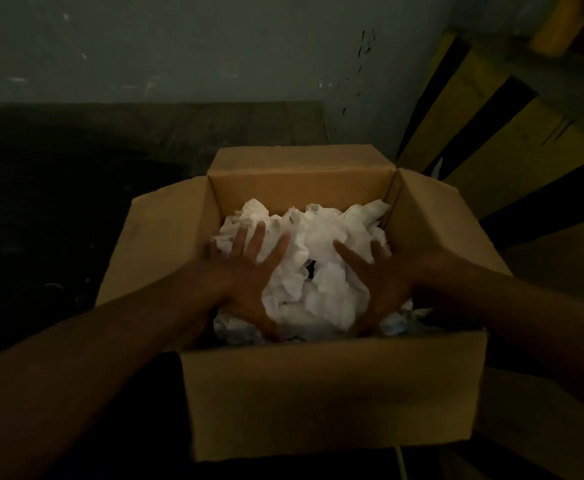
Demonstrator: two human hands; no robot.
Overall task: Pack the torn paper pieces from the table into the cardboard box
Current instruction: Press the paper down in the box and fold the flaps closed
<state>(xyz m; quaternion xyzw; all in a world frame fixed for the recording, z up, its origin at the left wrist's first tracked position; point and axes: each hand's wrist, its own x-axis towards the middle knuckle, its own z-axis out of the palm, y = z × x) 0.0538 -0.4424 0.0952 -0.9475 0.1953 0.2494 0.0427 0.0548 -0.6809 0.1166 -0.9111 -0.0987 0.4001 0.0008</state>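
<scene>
Dim lighting. Nearest: front flap of the cardboard box [332,393] folded outward toward the camera, all four flaps open. Both forearms reach in over the near rim. Left hand [245,271] lies palm down on the torn paper pieces [321,258], fingers spread, grip pinching nothing. Right hand [384,275] likewise flat on the pile, fingers splayed, nothing held. White crumpled paper fills the box interior, heaped between and beyond the hands up to the far wall. Box sits on a dark tabletop [75,188]. Behind: grey-green wall [214,46]; yellow-and-black striped surface [491,109] at right.
</scene>
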